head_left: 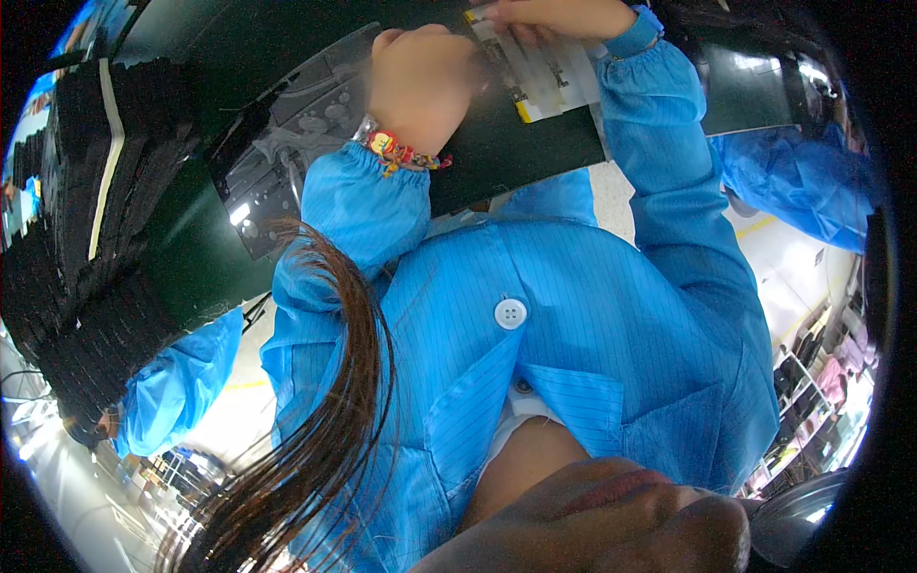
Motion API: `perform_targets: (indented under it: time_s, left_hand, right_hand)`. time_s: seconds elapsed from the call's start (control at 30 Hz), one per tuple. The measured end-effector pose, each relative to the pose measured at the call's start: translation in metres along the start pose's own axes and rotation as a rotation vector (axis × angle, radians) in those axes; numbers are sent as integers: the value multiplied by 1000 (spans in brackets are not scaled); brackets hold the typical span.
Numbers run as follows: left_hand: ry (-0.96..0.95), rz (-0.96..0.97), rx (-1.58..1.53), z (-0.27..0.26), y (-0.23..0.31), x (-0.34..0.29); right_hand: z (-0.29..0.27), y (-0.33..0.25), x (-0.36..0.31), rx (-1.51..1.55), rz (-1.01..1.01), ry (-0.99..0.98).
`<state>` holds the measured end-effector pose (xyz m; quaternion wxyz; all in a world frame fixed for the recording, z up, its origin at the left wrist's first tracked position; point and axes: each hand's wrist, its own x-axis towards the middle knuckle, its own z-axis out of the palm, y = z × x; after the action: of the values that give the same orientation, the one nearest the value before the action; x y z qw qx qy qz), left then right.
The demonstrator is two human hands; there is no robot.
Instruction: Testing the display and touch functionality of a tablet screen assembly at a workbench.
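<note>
Both my hands are at the top of the view, over a dark green work surface [535, 158]. My left hand [420, 86] is curled closed beside a pale, partly see-through sheet [556, 84] with yellow corners. Its fingertips are blurred and turned away, so what they hold does not show. On the sheet's far edge, my right hand [564, 19] has its fingers bent and closed. Under and left of my left wrist lies a clear moulded plastic tray [320, 116] with rounded hollows, its right part covered by my hand and sleeve.
Tall stacks of black, thin-layered pieces [115, 191] stand at the left, with a pale strip [110, 153] among them. Blue-sleeved people show at the left [186, 392] and the right [798, 186]. A shelf with things on it [807, 387] is at the lower right.
</note>
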<state>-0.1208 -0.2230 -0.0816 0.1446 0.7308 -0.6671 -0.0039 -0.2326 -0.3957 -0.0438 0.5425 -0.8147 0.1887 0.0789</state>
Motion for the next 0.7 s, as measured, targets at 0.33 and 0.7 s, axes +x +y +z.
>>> perform_targets:
  time_s: [0.33, 0.7]
  left_hand:
    - [51, 31, -14, 9, -4, 0]
    - [112, 6, -37, -8, 10, -1]
  right_hand:
    - [7, 30, 12, -11, -184, -17]
    - [19, 22, 14, -254, -67, 108]
